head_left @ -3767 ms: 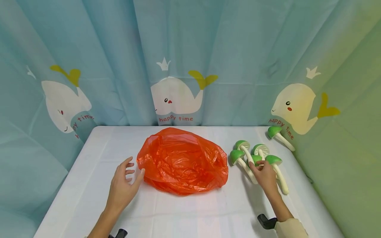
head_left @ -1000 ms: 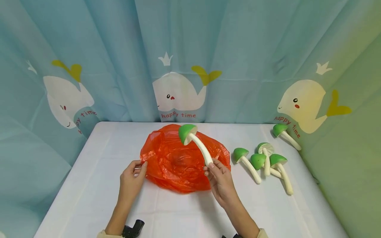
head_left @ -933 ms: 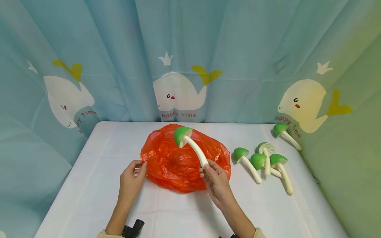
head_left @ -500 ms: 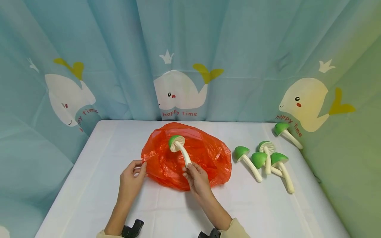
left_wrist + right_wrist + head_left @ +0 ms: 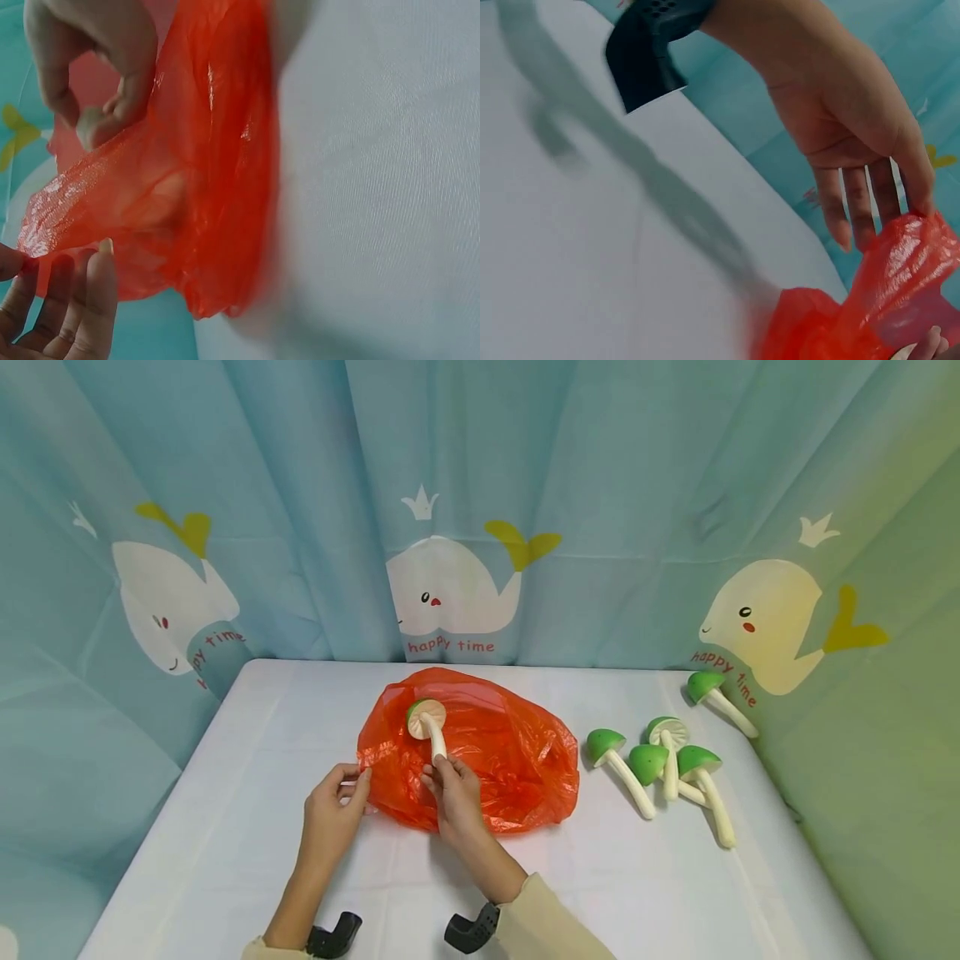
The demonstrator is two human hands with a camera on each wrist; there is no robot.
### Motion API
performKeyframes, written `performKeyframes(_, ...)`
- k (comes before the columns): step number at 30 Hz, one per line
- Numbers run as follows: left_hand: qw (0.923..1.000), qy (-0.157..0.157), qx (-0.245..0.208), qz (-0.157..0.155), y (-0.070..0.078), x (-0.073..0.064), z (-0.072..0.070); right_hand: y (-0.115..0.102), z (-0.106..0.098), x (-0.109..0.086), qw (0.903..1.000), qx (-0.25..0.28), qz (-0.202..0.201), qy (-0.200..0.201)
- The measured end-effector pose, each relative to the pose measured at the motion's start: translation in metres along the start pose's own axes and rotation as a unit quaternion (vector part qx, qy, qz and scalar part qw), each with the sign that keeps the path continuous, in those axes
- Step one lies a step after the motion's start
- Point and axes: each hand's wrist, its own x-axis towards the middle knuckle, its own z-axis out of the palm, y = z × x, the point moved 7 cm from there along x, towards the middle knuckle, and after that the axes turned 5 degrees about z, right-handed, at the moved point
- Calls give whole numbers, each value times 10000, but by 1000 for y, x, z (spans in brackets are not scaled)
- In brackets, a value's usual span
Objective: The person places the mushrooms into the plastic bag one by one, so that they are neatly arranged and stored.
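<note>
A green-capped toy mushroom point(image 5: 426, 720) with a white stem is tilted over the crumpled orange-red plastic bag point(image 5: 517, 743). My right hand point(image 5: 459, 797) pinches the lower end of its stem, cap pointing away. At the bag's left rim, my left hand point(image 5: 332, 814) pinches the plastic between thumb and fingers. The left wrist view shows that pinch by the left hand point(image 5: 67, 304) at lower left, with the right hand point(image 5: 105, 67) above the bag point(image 5: 217, 165). In the right wrist view, the left hand point(image 5: 855, 112) fills the upper part; only right fingertips point(image 5: 930, 341) show.
Right of the bag, several more green mushrooms point(image 5: 615, 764) lie in a loose group, some overlapping. Another mushroom point(image 5: 720, 702) rests at the table's far right edge. A white-covered table point(image 5: 285, 718) meets a whale-printed curtain point(image 5: 600, 485) behind and at the sides.
My right hand has lifted a mushroom from the right-hand group and carried it left over the bag. My left hand, earlier open beside the bag, now pinches its left rim.
</note>
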Motion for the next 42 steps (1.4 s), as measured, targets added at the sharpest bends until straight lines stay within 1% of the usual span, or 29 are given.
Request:
performKeyframes(2,10000,-25,4,11,0,1,1,2,3,1,10000,19,-46,45)
performKeyframes(5,9999,-35,104,63,1,2,2,6,5,2,9999,-91,-75,105)
performKeyframes(10,9997,-44,233,15,0,2,2,14,7,5,9994,-312,-14,118)
performKeyframes(13,9999,-82,103,-17,0,2,3,20,6,7,9978,-641,72,154)
performKeyframes(15,9999,-86,70,-9,0,1,3,24,4,7,9940,-1071,139,171)
performKeyframes(16,10000,-87,48,3,0,1,3,26,3,7,9901,-1387,123,187)
performKeyframes(17,10000,-87,39,2,0,1,4,26,2,6,9840,-1773,57,186)
performKeyframes(20,10000,-45,72,21,-1,0,3,25,0,5,9585,-2843,-142,133)
performKeyframes(22,10000,-22,53,47,-1,0,2,25,0,5,9443,-3284,-219,44)
performKeyframes(23,10000,-15,46,51,-1,0,2,25,2,5,9393,-3422,-228,-32)
performKeyframes(27,10000,-7,18,61,-1,0,1,27,6,5,9345,-3550,-22,-265)
performKeyframes(30,10000,-37,31,36,-1,-1,1,26,7,4,9241,-3812,0,-276)
performKeyframes(33,10000,-62,31,18,-1,-1,0,26,7,4,9081,-4178,-30,-299)
performKeyframes(36,10000,-46,56,50,0,0,-1,23,8,4,8840,-4655,-180,-399)
performKeyframes(40,9999,24,134,102,0,1,-3,21,9,3,8558,-5133,-372,-525)
performKeyframes(42,9998,53,151,79,-1,0,-4,20,8,2,8540,-5158,-373,-570)
